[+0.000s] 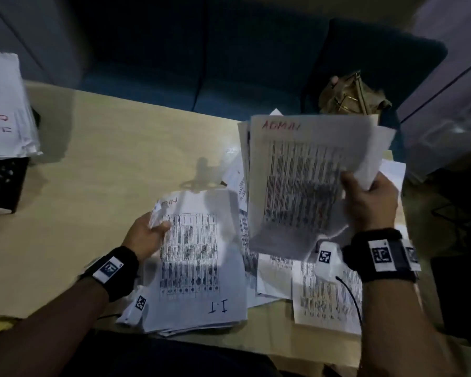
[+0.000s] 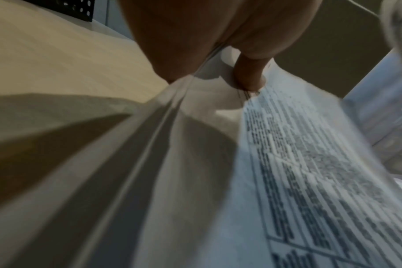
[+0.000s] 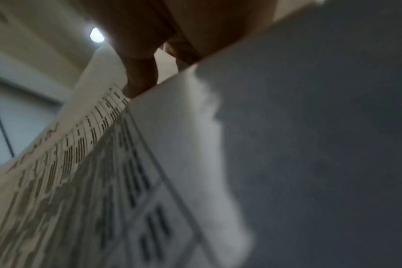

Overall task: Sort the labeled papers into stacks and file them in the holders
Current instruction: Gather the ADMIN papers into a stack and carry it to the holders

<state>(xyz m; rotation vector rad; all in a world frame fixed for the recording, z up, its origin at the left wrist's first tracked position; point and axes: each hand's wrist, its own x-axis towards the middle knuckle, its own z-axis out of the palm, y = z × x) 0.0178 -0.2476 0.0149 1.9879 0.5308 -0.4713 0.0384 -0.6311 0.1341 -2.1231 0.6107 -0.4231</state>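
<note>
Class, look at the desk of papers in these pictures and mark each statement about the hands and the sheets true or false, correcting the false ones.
1. The right hand holds up sheets whose top one is labelled ADMIN. True.
2. The left hand lies flat and empty on the table. False: it grips the I.T sheet at its edge.
3. "I.T" is written in red. False: it is in dark ink; ADMIN is red.
4. A black holder at far left already has papers in it. True.
</note>
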